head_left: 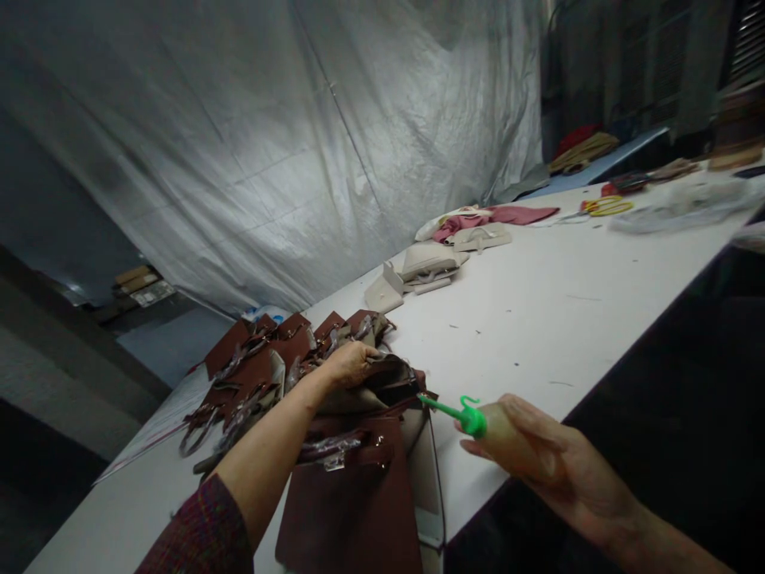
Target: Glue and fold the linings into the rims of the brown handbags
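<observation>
My left hand (pixel 348 363) reaches forward and grips the open top of a brown leather handbag (pixel 358 494) that lies on the white table (pixel 538 319). My right hand (pixel 555 462) is closed round a glue bottle (pixel 484 422) with a green nozzle. The nozzle tip points left and almost touches the bag's opening near my left hand. My left forearm crosses over the bag's handle and its plastic-wrapped metal fittings.
A row of several more brown bags (pixel 256 371) lies behind on the left. Beige bag pieces (pixel 427 267), pink cloth (pixel 496 217) and yellow scissors (pixel 606 207) lie farther along the table. A grey tarp (pixel 268 143) hangs behind. The table's near edge runs diagonally at the right.
</observation>
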A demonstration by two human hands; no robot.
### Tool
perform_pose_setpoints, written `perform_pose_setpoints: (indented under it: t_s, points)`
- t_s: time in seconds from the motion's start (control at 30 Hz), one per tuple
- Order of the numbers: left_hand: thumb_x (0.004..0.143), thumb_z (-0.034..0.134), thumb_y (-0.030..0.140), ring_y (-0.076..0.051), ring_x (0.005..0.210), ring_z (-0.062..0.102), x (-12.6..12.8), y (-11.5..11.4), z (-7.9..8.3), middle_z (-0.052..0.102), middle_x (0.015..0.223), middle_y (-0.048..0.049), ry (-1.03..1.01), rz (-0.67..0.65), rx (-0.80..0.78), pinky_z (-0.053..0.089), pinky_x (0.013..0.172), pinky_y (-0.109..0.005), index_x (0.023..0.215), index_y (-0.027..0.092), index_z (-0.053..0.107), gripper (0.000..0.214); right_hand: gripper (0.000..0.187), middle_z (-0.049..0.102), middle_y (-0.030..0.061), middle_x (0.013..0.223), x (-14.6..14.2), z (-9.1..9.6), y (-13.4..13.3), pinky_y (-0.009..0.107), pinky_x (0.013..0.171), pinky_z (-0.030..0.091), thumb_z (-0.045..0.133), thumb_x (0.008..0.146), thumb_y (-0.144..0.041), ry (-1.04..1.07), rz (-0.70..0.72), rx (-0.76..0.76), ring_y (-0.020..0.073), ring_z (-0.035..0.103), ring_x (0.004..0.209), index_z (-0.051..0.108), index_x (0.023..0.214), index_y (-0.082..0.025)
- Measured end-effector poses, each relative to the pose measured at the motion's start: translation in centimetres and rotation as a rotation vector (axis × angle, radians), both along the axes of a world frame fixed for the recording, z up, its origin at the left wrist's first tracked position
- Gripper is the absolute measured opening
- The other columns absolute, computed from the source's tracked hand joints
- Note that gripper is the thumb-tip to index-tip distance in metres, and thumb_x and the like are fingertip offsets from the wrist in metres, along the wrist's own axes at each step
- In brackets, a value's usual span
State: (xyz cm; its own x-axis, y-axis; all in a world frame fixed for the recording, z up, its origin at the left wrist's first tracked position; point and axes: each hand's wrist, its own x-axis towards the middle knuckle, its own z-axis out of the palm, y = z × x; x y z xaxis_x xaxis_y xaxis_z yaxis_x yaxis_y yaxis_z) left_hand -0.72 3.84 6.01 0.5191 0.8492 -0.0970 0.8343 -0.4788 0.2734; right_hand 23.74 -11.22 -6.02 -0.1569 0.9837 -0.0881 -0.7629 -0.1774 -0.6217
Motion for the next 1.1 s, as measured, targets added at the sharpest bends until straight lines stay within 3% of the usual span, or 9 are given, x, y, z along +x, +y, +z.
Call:
perform_pose_setpoints:
  t_s: [0.1,0.23,0.43,0.57,0.73,0.83,0.93,1.03,1.1]
  points:
    - [0.080,0.053,0.058,-0.013,0.058,0.050,-0.1,-0.6,-0.1,0.058,0.059,-0.0003,0.023,-0.007,0.074,0.031,0.052,-0.021,0.077,0.018,0.074,0.046,0.022,0.071,0.0076,0.089,-3.0,0.0,0.4,0.046,0.088,0.050,0.070,0.078,-0.036,0.122,0.049,-0.040,0.0264,0.065,0.089,0.068,0.085,-0.015]
    - [0.080,0.057,0.053,-0.017,0.069,0.060,-0.1,-2.3,0.1,0.069,0.074,-0.0025,0.059,-0.011,0.157,0.036,0.059,-0.022,0.091,0.023,0.075,0.037,0.017,0.072,0.0042,0.088,-5.3,1.0,1.5,0.043,0.085,0.051,0.070,0.079,-0.032,0.236,-0.013,-0.072,0.0227,0.066,0.085,0.068,0.086,-0.017]
    - [0.064,0.061,0.074,-0.024,0.082,0.065,0.5,-5.9,0.7,0.072,0.084,-0.0034,0.115,-0.093,0.175,0.038,0.065,-0.025,0.108,0.029,0.069,0.064,0.020,0.071,0.0050,0.083,-5.7,3.0,1.7,0.031,0.075,0.050,0.070,0.078,-0.033,0.190,-0.019,0.002,0.0190,0.064,0.076,0.068,0.085,-0.014]
    - [0.055,0.068,0.072,-0.024,0.075,0.063,1.2,-7.7,0.2,0.070,0.078,-0.0045,0.151,-0.162,0.200,0.038,0.064,-0.026,0.096,0.023,0.070,0.064,0.022,0.069,0.0021,0.077,-5.7,5.5,1.3,0.026,0.060,0.046,0.072,0.076,-0.036,0.027,0.002,0.086,0.0159,0.059,0.066,0.066,0.082,-0.016]
    - [0.078,0.057,0.052,-0.018,0.068,0.058,1.3,-8.2,-1.4,0.067,0.076,-0.0046,0.126,-0.118,0.252,0.036,0.061,-0.025,0.082,0.020,0.070,0.035,0.023,0.064,-0.0004,0.067,-5.9,7.3,1.7,0.025,0.054,0.042,0.075,0.071,-0.035,-0.043,0.049,0.104,0.0132,0.055,0.059,0.063,0.076,-0.016]
    - [0.082,0.052,0.038,-0.016,0.065,0.056,0.5,-7.9,-2.2,0.066,0.073,-0.0039,0.100,-0.022,0.227,0.035,0.059,-0.024,0.079,0.019,0.072,0.027,0.022,0.066,0.0007,0.071,-4.8,6.6,1.9,0.029,0.060,0.048,0.075,0.071,-0.035,-0.073,0.077,0.120,0.0157,0.058,0.064,0.063,0.077,-0.017]
    - [0.081,0.054,0.039,-0.015,0.065,0.056,-0.6,-7.5,-2.9,0.065,0.070,-0.0009,0.023,0.017,0.108,0.034,0.059,-0.022,0.086,0.019,0.075,0.029,0.022,0.067,0.0033,0.080,-2.4,5.1,2.0,0.035,0.067,0.052,0.073,0.074,-0.037,-0.119,0.015,0.154,0.0185,0.060,0.071,0.064,0.080,-0.017]
    - [0.081,0.055,0.042,-0.015,0.069,0.058,-1.2,-6.8,-4.1,0.067,0.074,0.0013,-0.076,-0.005,-0.054,0.036,0.059,-0.021,0.093,0.019,0.075,0.033,0.025,0.066,0.0039,0.075,0.1,3.2,1.8,0.031,0.060,0.051,0.073,0.073,-0.039,-0.249,-0.055,0.155,0.0176,0.058,0.066,0.063,0.076,-0.017]
    - [0.081,0.055,0.034,-0.014,0.072,0.059,-1.4,-6.2,-5.1,0.070,0.080,0.0013,-0.136,-0.037,-0.144,0.038,0.061,-0.020,0.096,0.019,0.075,0.029,0.028,0.065,0.0029,0.072,1.4,2.0,1.7,0.026,0.053,0.046,0.074,0.072,-0.041,-0.357,-0.082,0.150,0.0156,0.056,0.062,0.063,0.075,-0.016]
